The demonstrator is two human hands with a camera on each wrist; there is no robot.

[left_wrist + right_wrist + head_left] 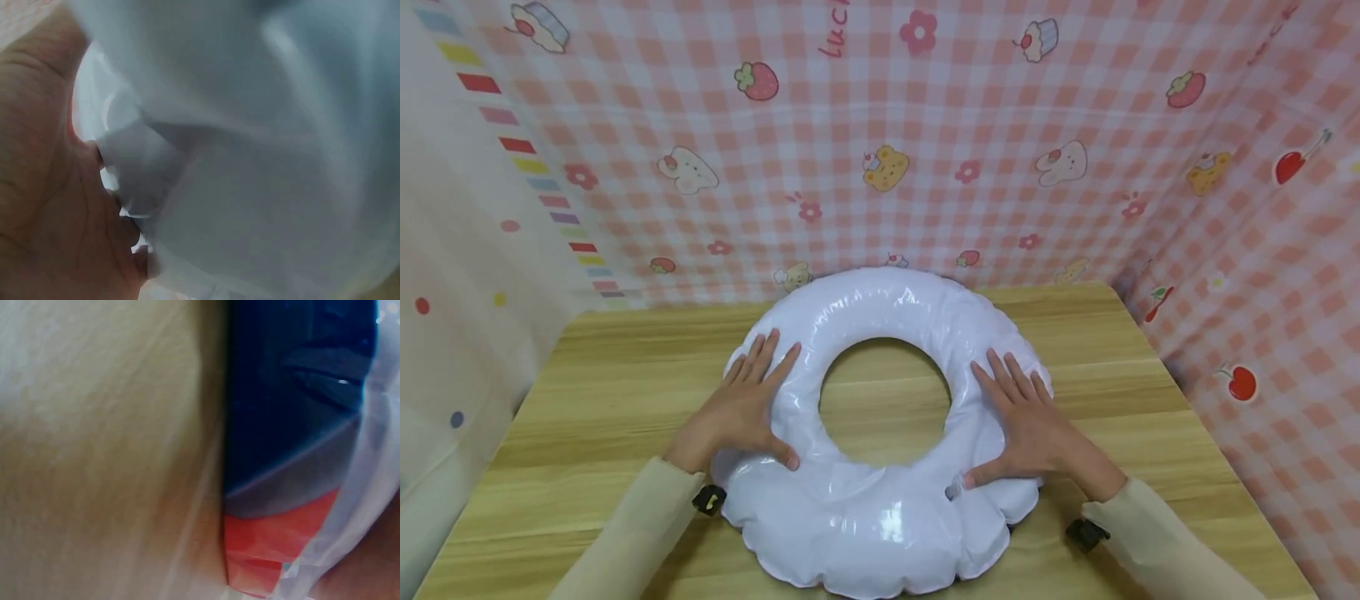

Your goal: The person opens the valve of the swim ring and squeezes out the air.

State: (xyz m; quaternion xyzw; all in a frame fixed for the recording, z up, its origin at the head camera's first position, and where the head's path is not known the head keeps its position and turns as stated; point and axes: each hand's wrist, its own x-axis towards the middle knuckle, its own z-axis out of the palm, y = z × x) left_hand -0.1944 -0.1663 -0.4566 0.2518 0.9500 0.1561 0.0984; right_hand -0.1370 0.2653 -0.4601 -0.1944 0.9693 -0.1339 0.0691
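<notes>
On the table (pixel 610 400) before you lay the ring (pixel 880 508), white side up and puffed out, so filling looked mostly done, though its creased surface suggested some slack. Your left hand (pixel 741 412) and right hand (pixel 1032 427) rested splayed and apart on its two sides, gripping nothing, your right thumb (pixel 985 472) beside what looked like the valve (pixel 953 488); whether that was sealed, or what else was left, could not be told.

Pink checked fabric (pixel 842 142) hung behind and beside a wood-grain table (pixel 625 383) marks a curtained-off workspace.
</notes>
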